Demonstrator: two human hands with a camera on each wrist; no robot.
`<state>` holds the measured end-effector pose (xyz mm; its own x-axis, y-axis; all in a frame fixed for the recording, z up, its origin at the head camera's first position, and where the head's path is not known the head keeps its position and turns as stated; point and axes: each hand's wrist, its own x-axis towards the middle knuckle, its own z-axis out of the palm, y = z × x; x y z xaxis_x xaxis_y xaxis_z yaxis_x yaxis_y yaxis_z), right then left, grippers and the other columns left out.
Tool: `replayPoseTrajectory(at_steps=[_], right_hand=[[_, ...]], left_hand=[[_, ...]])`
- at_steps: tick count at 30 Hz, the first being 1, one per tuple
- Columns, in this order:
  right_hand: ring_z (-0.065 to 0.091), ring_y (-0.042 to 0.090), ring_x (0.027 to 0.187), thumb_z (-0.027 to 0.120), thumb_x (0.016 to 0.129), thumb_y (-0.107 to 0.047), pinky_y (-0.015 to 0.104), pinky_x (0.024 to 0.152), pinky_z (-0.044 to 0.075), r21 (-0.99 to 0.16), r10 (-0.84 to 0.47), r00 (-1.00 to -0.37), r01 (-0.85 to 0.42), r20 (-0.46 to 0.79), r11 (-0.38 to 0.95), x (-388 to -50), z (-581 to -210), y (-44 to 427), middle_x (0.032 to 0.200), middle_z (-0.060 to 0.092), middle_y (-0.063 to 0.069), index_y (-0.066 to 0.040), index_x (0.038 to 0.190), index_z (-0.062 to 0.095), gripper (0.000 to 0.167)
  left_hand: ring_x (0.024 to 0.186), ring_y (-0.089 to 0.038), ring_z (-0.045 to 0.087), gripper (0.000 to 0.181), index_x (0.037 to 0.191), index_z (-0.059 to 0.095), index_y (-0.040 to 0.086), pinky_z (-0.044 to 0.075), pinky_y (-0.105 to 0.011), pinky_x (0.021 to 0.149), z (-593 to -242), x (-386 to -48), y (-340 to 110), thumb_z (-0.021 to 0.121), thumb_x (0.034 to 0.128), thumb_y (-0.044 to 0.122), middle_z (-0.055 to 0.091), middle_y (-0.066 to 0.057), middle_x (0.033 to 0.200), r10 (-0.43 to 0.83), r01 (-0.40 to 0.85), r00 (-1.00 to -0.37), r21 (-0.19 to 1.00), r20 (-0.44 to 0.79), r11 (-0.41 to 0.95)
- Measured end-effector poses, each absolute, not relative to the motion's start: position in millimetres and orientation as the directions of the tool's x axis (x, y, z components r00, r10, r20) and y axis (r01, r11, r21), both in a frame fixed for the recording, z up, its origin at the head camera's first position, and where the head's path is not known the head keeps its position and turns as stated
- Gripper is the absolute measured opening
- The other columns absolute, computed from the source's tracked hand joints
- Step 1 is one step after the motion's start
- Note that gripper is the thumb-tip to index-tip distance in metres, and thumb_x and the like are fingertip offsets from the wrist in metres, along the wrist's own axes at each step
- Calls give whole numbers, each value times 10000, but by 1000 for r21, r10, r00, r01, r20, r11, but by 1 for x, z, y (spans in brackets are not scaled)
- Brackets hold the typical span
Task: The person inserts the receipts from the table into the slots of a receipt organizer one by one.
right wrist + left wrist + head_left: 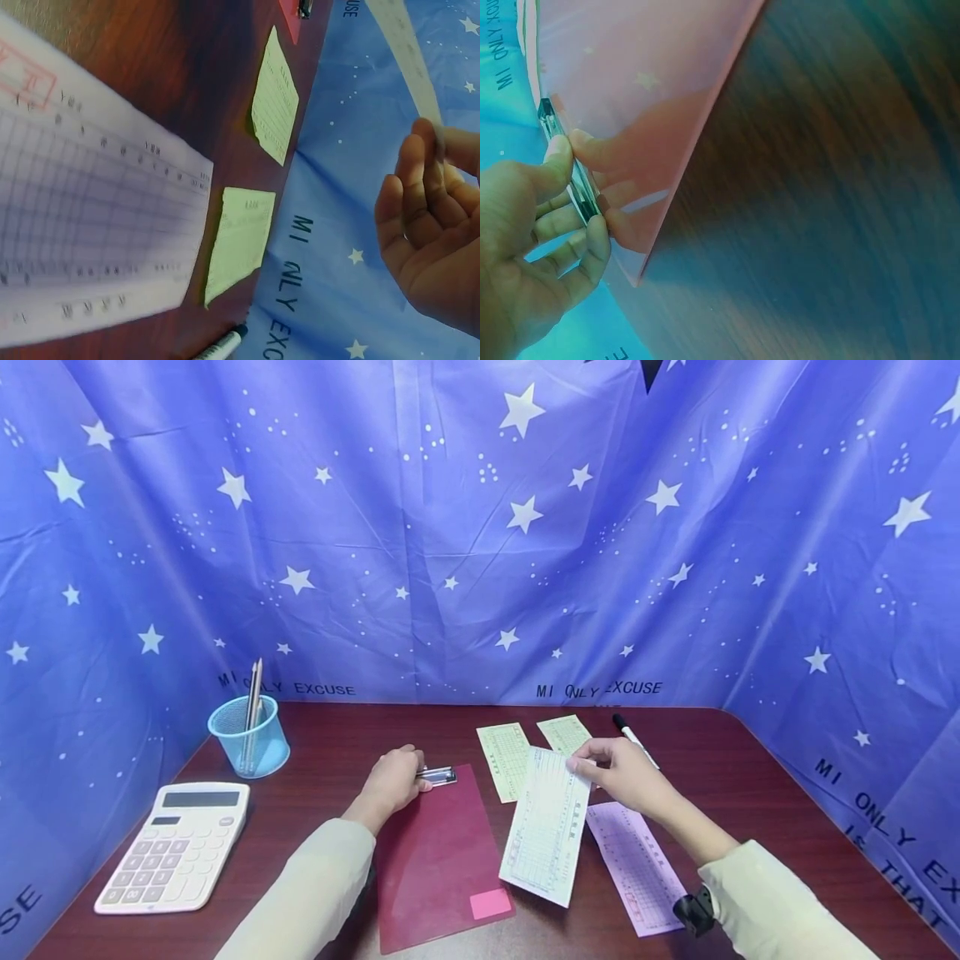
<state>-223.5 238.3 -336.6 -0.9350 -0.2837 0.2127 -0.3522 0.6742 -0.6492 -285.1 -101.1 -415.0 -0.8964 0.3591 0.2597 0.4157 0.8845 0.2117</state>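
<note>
A dark red clipboard (438, 868) with a pink label near its bottom corner lies on the table. At its top edge my left hand (393, 781) grips the metal clip (438, 776); in the left wrist view, thumb and fingers of the hand (544, 232) are on the clip (581, 187). My right hand (626, 772) pinches the top corner of a white printed slip (547, 827), held up and tilted right of the clipboard. The right wrist view shows the hand (431, 225) with the slip (409, 52) between thumb and fingers.
Two green slips (504, 760) (241, 240) lie behind the white one. A purple slip (636, 868) (97, 210) lies at the right, a marker (636, 742) (223, 346) behind it. At the left stand a calculator (176, 847) and a blue mesh cup (251, 743) with pencils.
</note>
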Motion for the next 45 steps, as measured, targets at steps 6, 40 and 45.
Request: replayPoseTrajectory(at_steps=[6,40,45], right_hand=[[598,160,714,614,1011,-135,296,683,542,-861,-181,-977,-188,114,473,-220,-347,222,785,611,23,67,1022,656,206],[569,148,638,558,995,-69,327,673,590,-957,31,-993,119,-115,264,-210,-401,112,847,579,101,34,884,604,158],[589,153,634,561,987,-73,305,645,579,-942,66,-992,120,-104,314,-211,-406,107,818,579,104,30,866,603,164]], left_hand=[[751,-301,645,274,793,620,56,541,-469,734,-414,-284,-103,869,788,170,552,-44,788,355,412,-897,205,263,888],[784,-316,660,233,875,647,25,547,-448,796,-414,-280,-96,817,856,184,569,-74,799,480,503,-852,73,210,861],[833,-332,672,222,922,671,2,546,-460,823,-411,-280,-95,810,859,164,591,-94,827,493,513,-849,73,191,855]])
